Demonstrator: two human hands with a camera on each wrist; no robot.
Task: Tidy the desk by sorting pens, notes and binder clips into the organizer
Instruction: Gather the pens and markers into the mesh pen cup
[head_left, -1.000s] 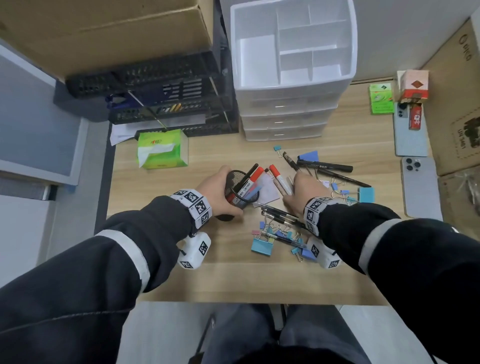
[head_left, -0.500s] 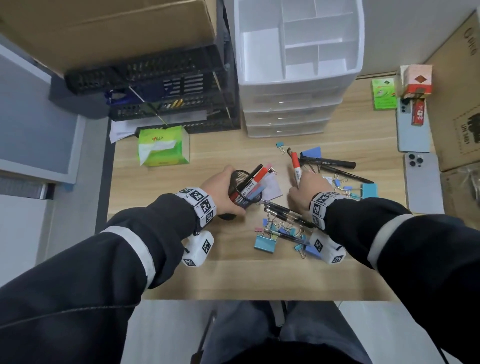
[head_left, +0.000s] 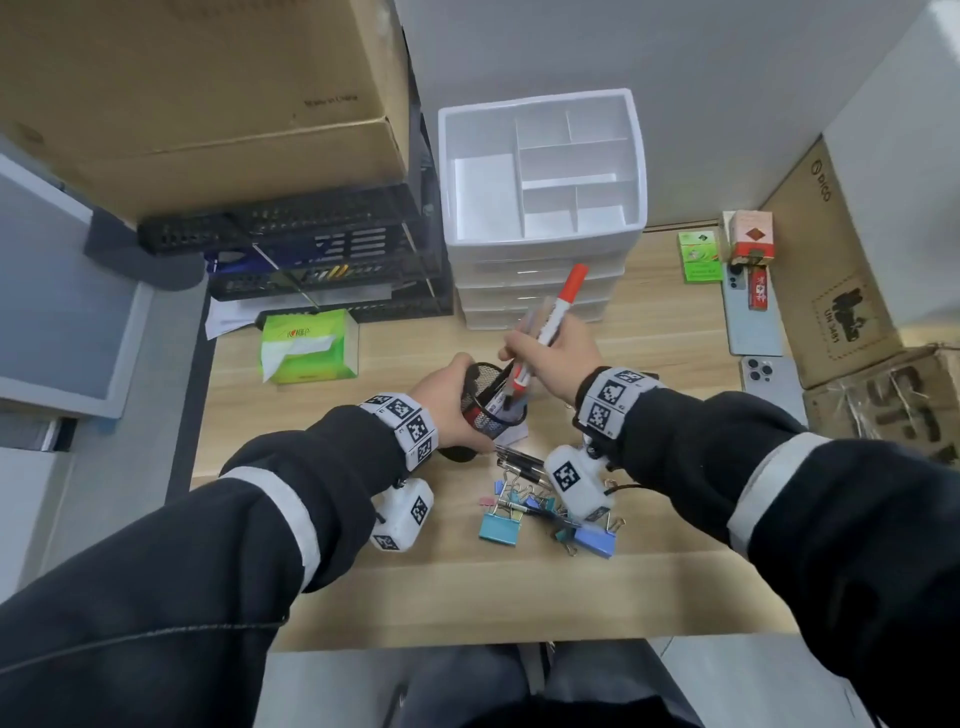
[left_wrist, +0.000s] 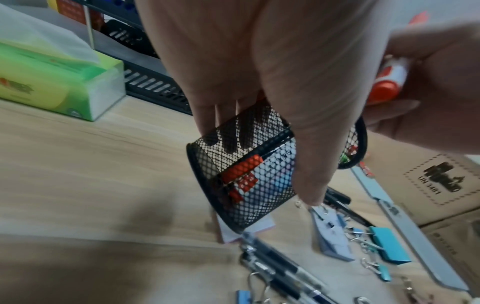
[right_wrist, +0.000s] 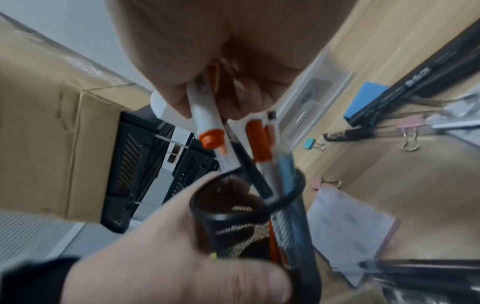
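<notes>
Marker (head_left: 555, 322), red-capped, is gripped in the right hand (head_left: 553, 358) with its lower end inside the mesh cup (head_left: 491, 408) at desk (head_left: 389, 364) centre. The left hand (head_left: 449, 400) wraps the cup, tilted. Binder clips (head_left: 524, 514) lie at 6 o'clock; the white organizer (head_left: 540, 176) stands at 12.

we see our right hand (right_wrist: 207, 51) gripping a white marker with an orange end (right_wrist: 205, 121) above the black wire-mesh pen cup (right_wrist: 259, 232), which our left hand (right_wrist: 166, 257) holds, pens already inside.
</notes>
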